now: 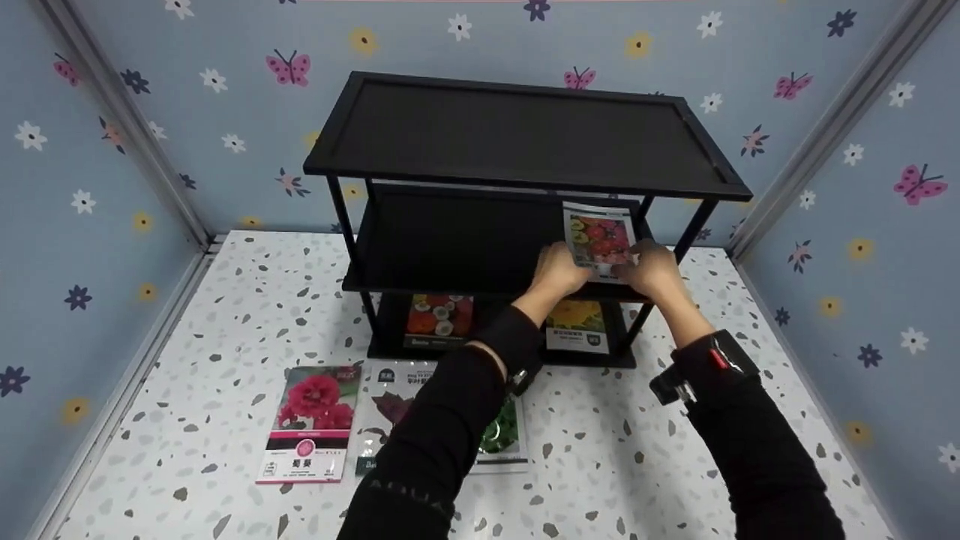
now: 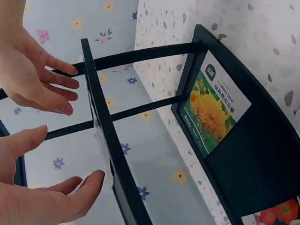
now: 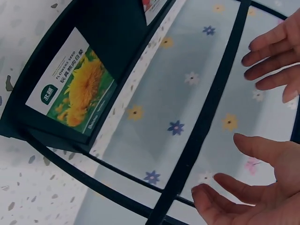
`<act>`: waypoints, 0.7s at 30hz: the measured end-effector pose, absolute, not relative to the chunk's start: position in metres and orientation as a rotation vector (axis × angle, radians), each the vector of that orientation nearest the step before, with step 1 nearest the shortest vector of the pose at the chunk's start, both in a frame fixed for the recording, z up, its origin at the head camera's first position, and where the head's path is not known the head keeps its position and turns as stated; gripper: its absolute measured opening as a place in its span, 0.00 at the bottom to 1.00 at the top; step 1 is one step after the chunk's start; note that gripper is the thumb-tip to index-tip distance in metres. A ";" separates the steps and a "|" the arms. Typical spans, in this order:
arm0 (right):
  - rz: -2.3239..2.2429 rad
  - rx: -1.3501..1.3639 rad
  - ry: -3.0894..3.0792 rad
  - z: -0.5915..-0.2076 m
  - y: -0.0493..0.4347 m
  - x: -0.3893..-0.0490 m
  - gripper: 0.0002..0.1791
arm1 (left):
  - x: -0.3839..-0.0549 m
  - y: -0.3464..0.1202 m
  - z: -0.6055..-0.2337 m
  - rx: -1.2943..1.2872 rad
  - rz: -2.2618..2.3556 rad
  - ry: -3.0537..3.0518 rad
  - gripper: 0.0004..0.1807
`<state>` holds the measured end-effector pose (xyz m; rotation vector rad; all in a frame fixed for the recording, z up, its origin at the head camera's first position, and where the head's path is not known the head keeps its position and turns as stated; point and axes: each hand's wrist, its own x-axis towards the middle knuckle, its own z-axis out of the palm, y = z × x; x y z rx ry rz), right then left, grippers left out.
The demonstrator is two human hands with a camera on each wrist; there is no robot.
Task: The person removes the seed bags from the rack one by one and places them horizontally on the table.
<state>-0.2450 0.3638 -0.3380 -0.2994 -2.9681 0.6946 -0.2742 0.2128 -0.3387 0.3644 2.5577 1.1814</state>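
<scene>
A seed packet with red and pink flowers lies on the middle shelf of a black rack, at its right end. My left hand is at the packet's lower left corner, and my right hand is at its right edge. In the left wrist view the left hand has loosely bent fingers by the shelf edge, with thumb and fingers apart. The right wrist view shows the right hand with its fingers likewise spread and nothing pinched between them.
On the bottom shelf lie a yellow sunflower packet and a red-and-white flower packet. A pink hollyhock packet and others, partly hidden by my left sleeve, lie on the speckled floor. The top shelf overhangs my work; patterned walls surround it.
</scene>
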 end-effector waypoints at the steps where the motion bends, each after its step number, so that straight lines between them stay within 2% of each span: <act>1: 0.703 -0.334 -2.966 -0.339 0.364 -0.248 0.27 | -0.275 0.214 -0.339 0.345 1.197 2.565 0.27; 5: 0.736 -0.438 -2.950 -0.341 0.365 -0.256 0.29 | -0.278 0.220 -0.343 0.335 1.328 2.571 0.07; 8: 0.721 -0.465 -2.960 -0.341 0.365 -0.261 0.26 | -0.280 0.222 -0.346 0.319 1.450 2.533 0.20; 10: 0.717 -0.485 -2.975 -0.341 0.365 -0.263 0.24 | -0.281 0.224 -0.348 0.280 1.517 2.482 0.23; 16: 0.751 -0.547 -2.993 -0.341 0.367 -0.265 0.22 | -0.286 0.230 -0.348 0.136 1.589 2.393 0.17; 19: 0.730 -0.526 -2.970 -0.342 0.367 -0.266 0.17 | -0.286 0.231 -0.347 0.073 1.607 2.389 0.07; 20: 0.724 -0.518 -2.963 -0.342 0.367 -0.267 0.15 | -0.285 0.231 -0.347 0.053 1.622 2.385 0.06; 21: 0.721 -0.511 -2.959 -0.341 0.367 -0.267 0.15 | -0.285 0.231 -0.347 0.037 1.647 2.368 0.09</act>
